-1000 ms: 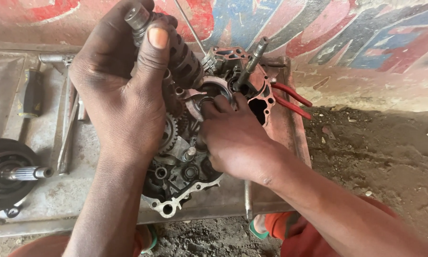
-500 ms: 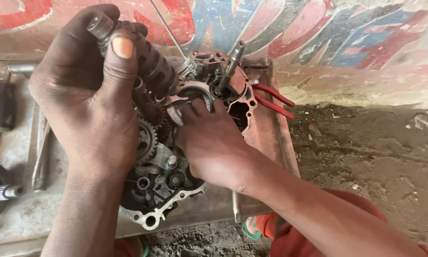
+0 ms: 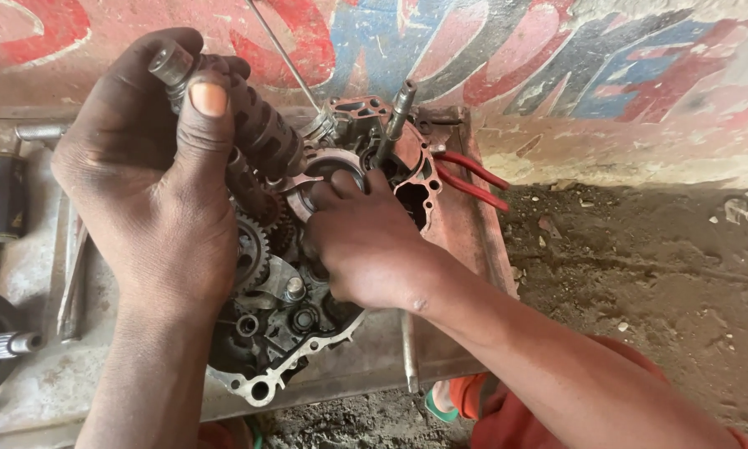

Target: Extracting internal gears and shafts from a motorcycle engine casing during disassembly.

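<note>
Gear shaft cluster, dark and oily, stepped gears on one shaft, sits tilted over the upper left of the open engine crankcase half. Its steel end pokes out above the thumb. Left hand is wrapped around the shaft, thumb pressed on the front, fingers curled behind: a closed grip on the cluster.

Right hand lies flat on the case just right of the cluster, fingertips touching the round bearing bore. Fingers bent, pressing; nothing visibly clamped in them, so holding anything can't be told.

Step looks like seating the shaft into the case. To do it well, judging from the view: keep the shaft in line with its bore, not canted as now, let teeth mesh with the toothed gear just below the left palm, turn slightly while lowering, no forcing. The right fingertips steadying the bearing should stay out of the gear gap.

Beyond the fingers: an upright stud shaft just past the right fingertips, a thin rod above. Red-handled pliers lie to the right on the rusty metal tray. A black-handled tool lies left of the left hand, a splined shaft below it. Dirt ground right, painted wall behind.
</note>
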